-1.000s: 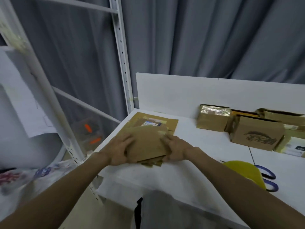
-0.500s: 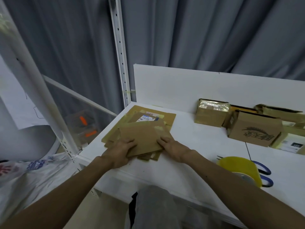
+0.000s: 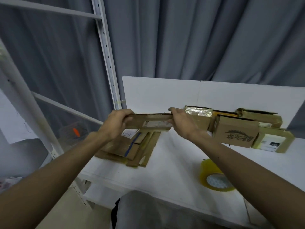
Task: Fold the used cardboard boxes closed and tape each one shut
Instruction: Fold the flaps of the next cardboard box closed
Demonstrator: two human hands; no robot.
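Lifting a flattened box [image 3: 151, 121] clear of the stack of flat cardboard [image 3: 130, 146], the person now holds it up in the air; a moment ago it lay pressed on top. The left hand [image 3: 115, 124] grips its left end and the right hand [image 3: 180, 122] pinches its right end. I'd say the next box is chosen and ready to open out, with the tape roll [image 3: 214, 177] waiting on the counter [image 3: 173, 162] near the taped boxes [image 3: 234, 128].
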